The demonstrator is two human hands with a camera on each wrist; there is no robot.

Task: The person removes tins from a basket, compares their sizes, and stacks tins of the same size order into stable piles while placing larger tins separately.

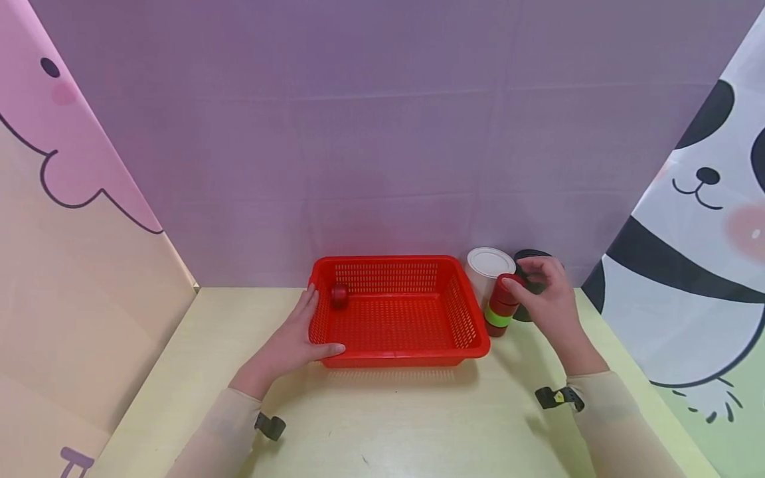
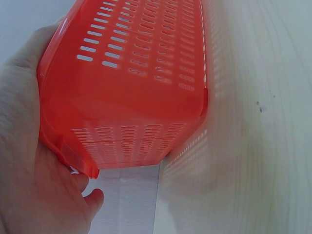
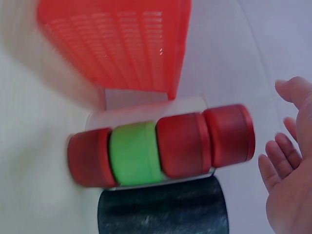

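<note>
A stack of small cup-like cylinders (image 1: 503,297) stands upright just right of the red perforated basket (image 1: 394,359). Red pieces make up most of it, with a green piece (image 3: 135,152) second from the bottom. Near its top is my right hand (image 1: 548,299), fingers loosely bent; the right wrist view shows a gap between this hand and the top red piece (image 3: 229,135). My left hand (image 1: 291,342) rests on the basket's front left corner, thumb along the front rim and fingers at the left side. Inside the basket, at the left, lies a dark red piece (image 1: 339,296).
Behind the stack stand a white lidded canister (image 1: 490,263) and a dark cylindrical container (image 1: 523,312), both close to the purple backdrop (image 1: 382,146). A printed panda panel (image 1: 687,292) borders the pale wooden table (image 1: 394,425) on the right.
</note>
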